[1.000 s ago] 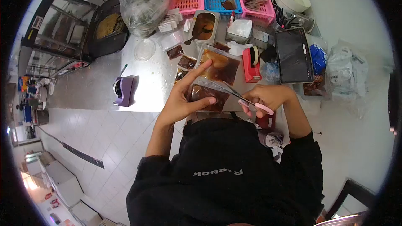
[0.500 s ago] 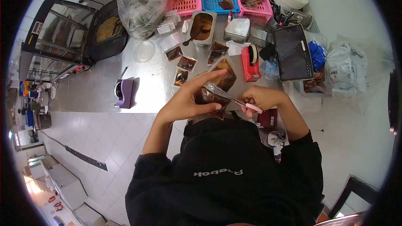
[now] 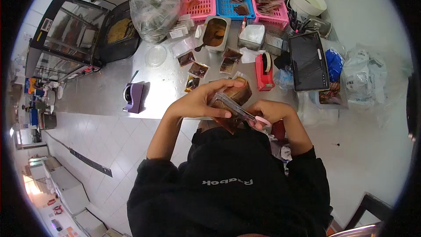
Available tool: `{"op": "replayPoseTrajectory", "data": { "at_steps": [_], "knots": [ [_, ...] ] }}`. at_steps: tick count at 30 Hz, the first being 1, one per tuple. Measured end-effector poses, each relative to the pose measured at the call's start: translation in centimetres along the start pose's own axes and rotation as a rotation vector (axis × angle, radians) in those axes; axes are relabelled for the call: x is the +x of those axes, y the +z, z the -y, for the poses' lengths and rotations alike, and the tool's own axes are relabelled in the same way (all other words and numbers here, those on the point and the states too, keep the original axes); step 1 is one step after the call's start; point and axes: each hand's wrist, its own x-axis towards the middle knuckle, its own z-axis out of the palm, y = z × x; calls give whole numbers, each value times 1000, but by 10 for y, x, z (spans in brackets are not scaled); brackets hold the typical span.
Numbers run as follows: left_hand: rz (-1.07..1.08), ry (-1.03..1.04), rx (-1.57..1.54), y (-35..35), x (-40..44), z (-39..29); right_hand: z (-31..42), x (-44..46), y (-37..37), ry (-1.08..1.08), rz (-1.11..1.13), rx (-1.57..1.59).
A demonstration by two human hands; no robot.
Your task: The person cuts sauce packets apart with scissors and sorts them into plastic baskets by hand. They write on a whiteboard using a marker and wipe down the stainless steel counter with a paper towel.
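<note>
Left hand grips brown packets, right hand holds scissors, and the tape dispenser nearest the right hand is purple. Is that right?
Not the colour: in the head view, the tape dispenser nearest the right hand is red. The left hand grips brown packets; the right holds scissors.

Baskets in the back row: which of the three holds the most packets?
The right pink basket: its packets form a large pile, while the blue basket and left pink basket show much bare grid.

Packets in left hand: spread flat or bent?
Bent: the left hand squeezes the sauce packets between thumb and fingers, their plastic bunched rather than spread. Can't tell whether the scissors have cut through.
</note>
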Motion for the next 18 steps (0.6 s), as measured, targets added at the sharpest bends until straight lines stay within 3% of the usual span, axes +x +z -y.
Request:
{"op": "replayPoseTrajectory", "data": {
  "at_steps": [4,10,18],
  "knots": [
    [1,-63,45,-1,6,0,0,0,2,-50,-22,-15],
    [6,-90,95,-3,11,7,-9,-4,0,125,31,90],
    [75,-94,50,-4,19,10,-5,0,2,-10,-73,-11]
  ]
}}
